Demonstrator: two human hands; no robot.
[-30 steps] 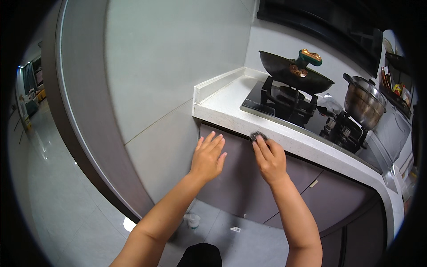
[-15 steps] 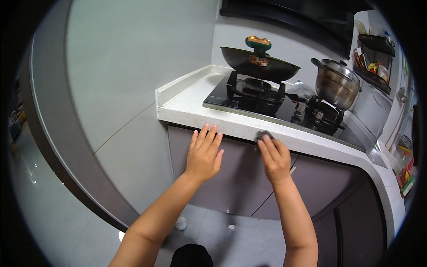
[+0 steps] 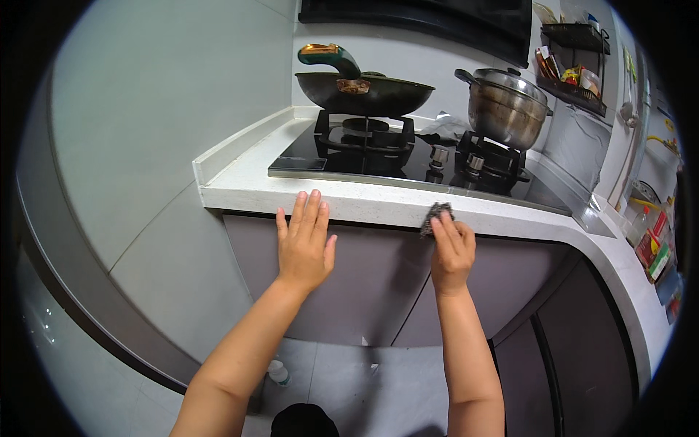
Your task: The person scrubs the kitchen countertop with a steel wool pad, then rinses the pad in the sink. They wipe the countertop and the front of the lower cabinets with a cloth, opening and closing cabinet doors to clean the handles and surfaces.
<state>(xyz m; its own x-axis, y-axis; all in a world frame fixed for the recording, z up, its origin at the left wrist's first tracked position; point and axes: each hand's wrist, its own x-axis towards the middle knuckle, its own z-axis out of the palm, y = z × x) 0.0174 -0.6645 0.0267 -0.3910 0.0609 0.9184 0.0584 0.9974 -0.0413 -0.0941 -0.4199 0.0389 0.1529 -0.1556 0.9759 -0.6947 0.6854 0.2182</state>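
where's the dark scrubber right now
In the head view, the dark scrubber is right of centre, in the right hand, at the white counter's front edge, below two metal knobs.

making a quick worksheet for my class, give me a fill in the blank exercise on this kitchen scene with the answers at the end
1. The left hand holds ____, while the right hand holds a dark scouring pad.
2. The black pan stands to the ____ of the silver pot.
3. Besides gold, the pan's handle is coloured ____.
4. The counter around the stove is coloured ____.

Missing words: nothing; left; green; white.
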